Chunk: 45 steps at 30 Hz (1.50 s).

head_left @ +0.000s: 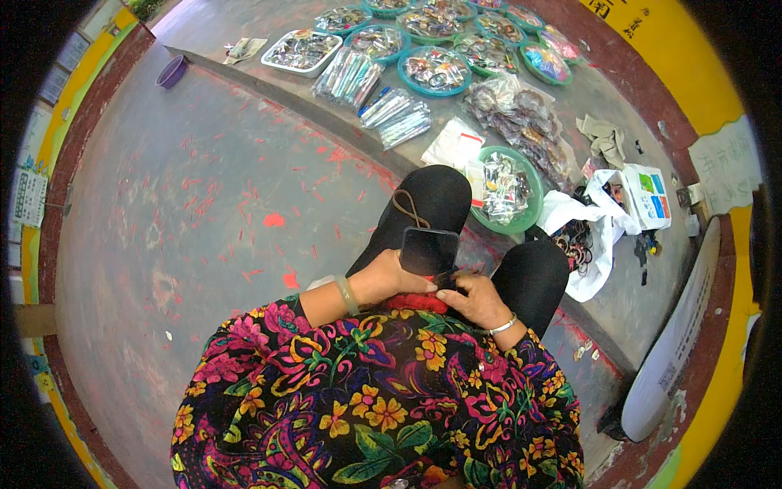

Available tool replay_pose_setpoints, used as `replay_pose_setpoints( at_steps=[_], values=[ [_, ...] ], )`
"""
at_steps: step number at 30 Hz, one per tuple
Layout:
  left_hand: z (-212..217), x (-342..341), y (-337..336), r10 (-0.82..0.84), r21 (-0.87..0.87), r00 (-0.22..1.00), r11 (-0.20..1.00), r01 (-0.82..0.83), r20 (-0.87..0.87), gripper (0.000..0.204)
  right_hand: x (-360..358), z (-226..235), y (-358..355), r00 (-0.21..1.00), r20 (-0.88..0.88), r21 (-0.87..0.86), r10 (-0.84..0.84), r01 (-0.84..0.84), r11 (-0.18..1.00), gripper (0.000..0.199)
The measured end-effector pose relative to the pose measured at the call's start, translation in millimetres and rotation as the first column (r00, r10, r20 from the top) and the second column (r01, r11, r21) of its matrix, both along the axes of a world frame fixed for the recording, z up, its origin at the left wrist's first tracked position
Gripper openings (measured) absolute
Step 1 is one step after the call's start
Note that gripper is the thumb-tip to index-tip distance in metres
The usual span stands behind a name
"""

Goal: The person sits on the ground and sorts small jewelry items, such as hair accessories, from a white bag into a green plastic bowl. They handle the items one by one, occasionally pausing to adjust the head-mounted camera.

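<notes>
Both hands meet in front of my lap. My left hand (389,277) comes in beside a dark glossy phone-like rectangle (428,250), its thumb pointing right along the lower edge. From the rectangle's top a brown cord (410,209) loops over my left knee. My right hand (482,302) is closed with its fingertips close to the left thumb. Something small and dark shows between the two hands, too hidden to name. Beneath them lies a bright red piece (418,302). Whether the left fingers grip the rectangle or it only rests there is hidden.
By my right knee stands a green basin (535,194) of small packaged goods. White bags (601,279) hold dark bands. Several filled basins (463,88), a white tray (281,65) and clear packets (397,118) line the raised ledge. A purple basin (172,72) sits far left.
</notes>
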<state>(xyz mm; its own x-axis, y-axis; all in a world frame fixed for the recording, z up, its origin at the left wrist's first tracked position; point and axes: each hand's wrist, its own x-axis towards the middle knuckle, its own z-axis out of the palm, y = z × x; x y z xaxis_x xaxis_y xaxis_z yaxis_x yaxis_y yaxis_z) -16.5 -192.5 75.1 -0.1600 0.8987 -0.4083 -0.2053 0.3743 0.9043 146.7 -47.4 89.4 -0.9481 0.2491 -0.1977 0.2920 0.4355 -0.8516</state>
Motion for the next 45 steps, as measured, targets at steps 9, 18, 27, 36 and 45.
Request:
replay_pose_setpoints(
  at_steps=[9, 18, 27, 36, 45],
  values=[
    [12, 1, 7, -0.01, 0.01, 0.998, 1.0, 0.01, -0.054, 0.039, -12, 16, 17, 0.859, -0.108, -0.429, -0.5, 0.413, 0.803, 0.028],
    [16, -1, 5, -0.003, 0.017, 1.0, 1.0, 0.003, -0.013, 0.037, -39, 10, -11, 0.948, -0.073, -0.436, -0.311, 0.25, 0.865, 0.036],
    [12, -2, 5, -0.004, 0.048, 0.995, 0.999, 0.009, -0.098, 0.035, -40, 20, -11, 0.943, -0.037, -0.63, -0.33, 0.234, 0.74, 0.035],
    [14, -2, 5, 0.004, 0.04, 0.997, 0.999, -0.001, -0.077, 0.036, -25, 11, -7, 0.968, 0.095, -0.786, -0.23, 0.215, 0.579, 0.032],
    [2, -2, -1, -0.007, 0.11, 0.999, 0.994, 0.012, -0.041, 0.039, -19, 11, -10, 0.979, 0.068, -0.773, -0.192, 0.173, 0.61, 0.029]
  ],
)
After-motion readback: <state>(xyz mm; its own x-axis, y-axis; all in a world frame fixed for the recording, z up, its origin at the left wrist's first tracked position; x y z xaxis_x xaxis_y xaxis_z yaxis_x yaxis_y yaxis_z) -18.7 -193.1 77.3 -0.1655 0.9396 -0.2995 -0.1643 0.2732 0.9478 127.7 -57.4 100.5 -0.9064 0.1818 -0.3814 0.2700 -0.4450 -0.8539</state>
